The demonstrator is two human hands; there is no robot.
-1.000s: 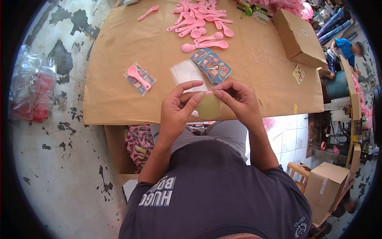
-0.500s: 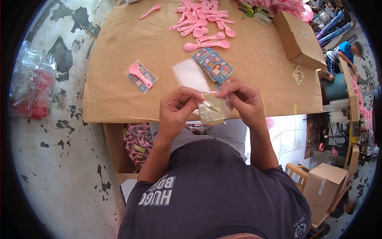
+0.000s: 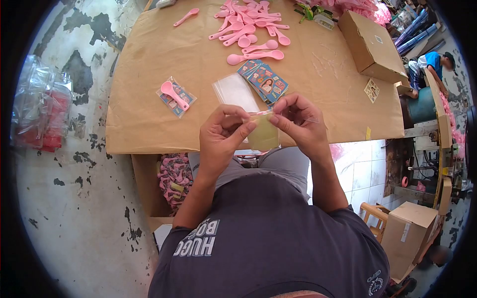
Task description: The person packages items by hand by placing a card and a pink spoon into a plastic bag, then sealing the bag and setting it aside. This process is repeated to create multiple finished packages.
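Observation:
My left hand (image 3: 218, 131) and my right hand (image 3: 304, 126) pinch the upper corners of a small clear plastic bag (image 3: 264, 135) at the table's near edge. A plain yellowish-green face shows through the bag's film. Just beyond my fingers lie a stack of clear bags (image 3: 233, 92) and a fanned pile of blue printed cards (image 3: 266, 79). To the left, a pink measuring spoon (image 3: 174, 95) rests on a bagged blue card (image 3: 184, 106).
A heap of pink spoons (image 3: 246, 27) covers the far side of the brown table (image 3: 149, 129). A cardboard box (image 3: 372, 47) stands at right. Below the table, another box holds packed pink spoons (image 3: 174, 179). A co-worker (image 3: 432, 69) is at far right.
The bag between my hands has gone from creased and shiny to smoother, with its yellowish-green face showing more evenly. Both hands keep their pinch almost in place.

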